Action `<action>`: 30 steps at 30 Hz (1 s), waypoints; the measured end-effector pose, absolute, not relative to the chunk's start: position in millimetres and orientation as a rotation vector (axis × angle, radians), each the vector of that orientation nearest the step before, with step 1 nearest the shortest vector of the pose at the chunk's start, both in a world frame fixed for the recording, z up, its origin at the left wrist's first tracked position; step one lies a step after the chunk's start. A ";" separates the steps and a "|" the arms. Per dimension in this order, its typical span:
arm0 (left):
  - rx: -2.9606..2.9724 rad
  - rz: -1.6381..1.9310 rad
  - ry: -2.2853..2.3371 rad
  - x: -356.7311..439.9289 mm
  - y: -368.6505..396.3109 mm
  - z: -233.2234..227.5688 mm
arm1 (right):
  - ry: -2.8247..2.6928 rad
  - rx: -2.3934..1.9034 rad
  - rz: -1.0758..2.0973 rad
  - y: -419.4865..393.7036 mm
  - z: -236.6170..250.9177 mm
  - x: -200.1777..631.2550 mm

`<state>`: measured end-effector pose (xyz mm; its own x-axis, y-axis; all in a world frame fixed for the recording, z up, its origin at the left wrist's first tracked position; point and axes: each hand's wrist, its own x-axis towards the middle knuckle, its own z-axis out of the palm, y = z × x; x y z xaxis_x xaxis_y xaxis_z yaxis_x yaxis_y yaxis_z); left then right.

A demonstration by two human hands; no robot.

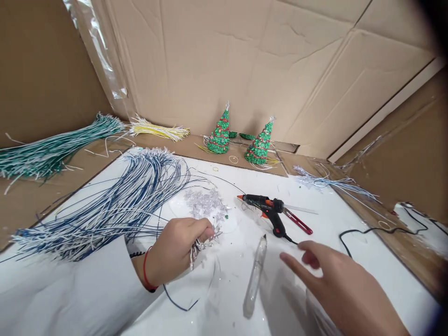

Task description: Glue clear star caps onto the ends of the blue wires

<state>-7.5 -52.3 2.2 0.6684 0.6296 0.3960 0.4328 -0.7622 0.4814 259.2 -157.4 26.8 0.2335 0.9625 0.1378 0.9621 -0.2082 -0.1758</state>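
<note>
My left hand (178, 249) rests on the white table (350, 261), its fingers closed on a small silver star ornament (206, 240) with a thin blue wire trailing under the wrist. My right hand (336, 284) hovers over the table at the lower right, fingers apart and holding nothing, index finger pointing left. A black and orange hot glue gun (268, 207) lies just beyond it, beside a red-handled tool (299, 221). A clear glue stick (255, 275) lies between my hands. A heap of silver stars (205, 203) sits above my left hand.
A large bundle of blue and white wires (115, 205) lies at the left, green wires (52, 149) and yellow wires (157, 129) farther back. Two small green tinsel trees (220, 133) (259, 144) stand by the cardboard wall (245, 56). Silver strands (325, 182) and a black cord (378, 229) lie on the right.
</note>
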 end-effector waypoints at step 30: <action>2.435 0.488 0.887 -3.9 -50.8 -1.7 | -1.478 -1.069 1.113 -105.1 -11.6 160.5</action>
